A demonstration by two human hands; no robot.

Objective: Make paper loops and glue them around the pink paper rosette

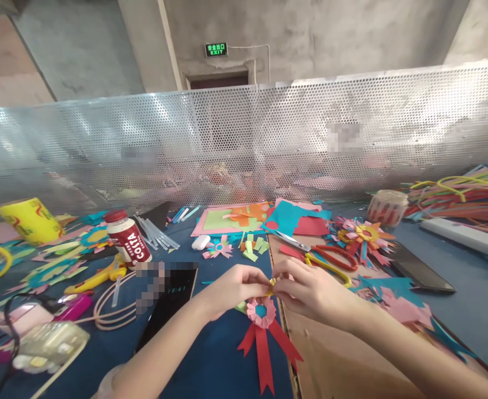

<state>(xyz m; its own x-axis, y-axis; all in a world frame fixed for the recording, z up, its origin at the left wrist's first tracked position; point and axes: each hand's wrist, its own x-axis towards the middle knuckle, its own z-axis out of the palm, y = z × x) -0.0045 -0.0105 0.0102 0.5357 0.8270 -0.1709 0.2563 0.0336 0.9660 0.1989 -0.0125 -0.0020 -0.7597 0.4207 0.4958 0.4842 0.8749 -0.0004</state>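
At left of frame, glue gun (96, 279): yellow, out of both hands.
Left hand (233, 288), centre: pinching a small yellow piece (273, 284).
Rosette (262, 313), below centre: pink, red-tailed.
Right hand (310, 288), right of centre: pinching the same mostly hidden piece; light, even pressure should limit creasing.
Scissors (319, 250), mid-right: red-handled, unheld.

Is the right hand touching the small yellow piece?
Touching. The head view shows the right hand with its fingertips directly against the small yellow piece, no gap visible between them.
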